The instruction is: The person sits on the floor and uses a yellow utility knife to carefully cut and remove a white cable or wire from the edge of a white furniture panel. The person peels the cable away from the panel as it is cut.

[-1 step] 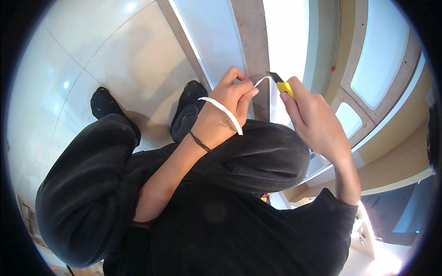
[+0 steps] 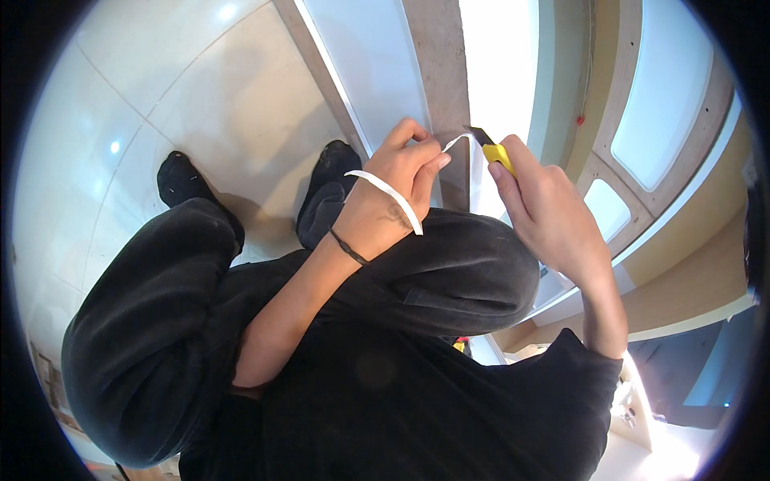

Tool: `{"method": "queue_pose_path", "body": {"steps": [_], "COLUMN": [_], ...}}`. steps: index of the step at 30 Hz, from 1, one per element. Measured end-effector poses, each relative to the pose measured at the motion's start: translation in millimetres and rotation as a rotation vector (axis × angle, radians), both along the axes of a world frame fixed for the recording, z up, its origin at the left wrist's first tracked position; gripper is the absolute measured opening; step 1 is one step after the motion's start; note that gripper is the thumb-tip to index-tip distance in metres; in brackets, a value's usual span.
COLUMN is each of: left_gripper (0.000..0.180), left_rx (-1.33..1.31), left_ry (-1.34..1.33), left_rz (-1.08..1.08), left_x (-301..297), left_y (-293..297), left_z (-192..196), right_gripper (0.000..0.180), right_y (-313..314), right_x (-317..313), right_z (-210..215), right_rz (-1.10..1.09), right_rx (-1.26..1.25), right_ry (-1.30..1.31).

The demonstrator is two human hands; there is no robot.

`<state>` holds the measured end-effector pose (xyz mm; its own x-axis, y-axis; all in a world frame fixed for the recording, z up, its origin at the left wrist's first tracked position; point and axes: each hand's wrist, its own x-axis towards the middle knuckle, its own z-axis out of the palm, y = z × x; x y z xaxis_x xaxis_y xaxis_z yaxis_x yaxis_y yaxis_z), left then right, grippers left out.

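My left hand is closed in a pinch on the end of a thin white strip, which bends up toward the panel's edge. Across the back of that hand lies another white strip; whether the two join is hidden. A yellow utility knife with a dark blade is gripped in my right hand. Its blade tip is beside the far end of the thin strip, at the brown-edged panel. I cannot tell whether blade and strip touch.
My bent legs in black trousers are below my hands. Pale floor tiles spread to the left. A blue-white panel stands ahead, and a wooden frame with pale panes curves along the right. A small red item hangs there.
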<state>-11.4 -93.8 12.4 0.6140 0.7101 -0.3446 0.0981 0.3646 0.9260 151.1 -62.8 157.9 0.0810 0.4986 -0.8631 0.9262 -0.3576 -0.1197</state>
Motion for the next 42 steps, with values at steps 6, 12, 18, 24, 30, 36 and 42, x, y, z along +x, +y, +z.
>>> {"method": "queue_pose_path", "body": {"steps": [6,12,18,24,30,36,42], "left_gripper": [0.017,0.017,0.019,0.019,0.012,0.011,0.013], "left_rx": [0.032,0.064,0.038,0.141,0.338,0.362,0.374], "left_ry": [-0.002,-0.028,-0.033,0.023,0.090,0.118,0.117], "left_rz": [0.017,-0.054,-0.059,-0.108,-0.142,-0.165,-0.154], "left_x": [6.7,3.2,2.2,2.3,-0.6,-3.5,-1.7], "left_y": [2.5,-0.3,-0.2,1.8,-4.0,-10.2,-13.0], "left_z": [1.1,-2.1,-3.4,-5.7,-8.5,-12.0,-13.5], "right_gripper": [0.018,0.019,0.019,0.018,0.018,0.019,0.019], "right_y": [5.3,1.9,-0.1,-2.8,-3.6,-9.9,-18.0], "right_x": [7.9,10.7,14.9,13.2,10.4,14.5,15.2], "right_z": [-3.1,-13.1,-1.5,3.1,-4.1,-8.1,1.7], "right_rz": [0.000,0.005,-0.003,-0.019,0.025,-0.008,-0.021], "right_rx": [-0.018,0.071,0.026,0.022,0.051,0.029,0.060], "right_ry": [0.004,0.090,0.065,0.043,0.021,0.078,0.066]}}
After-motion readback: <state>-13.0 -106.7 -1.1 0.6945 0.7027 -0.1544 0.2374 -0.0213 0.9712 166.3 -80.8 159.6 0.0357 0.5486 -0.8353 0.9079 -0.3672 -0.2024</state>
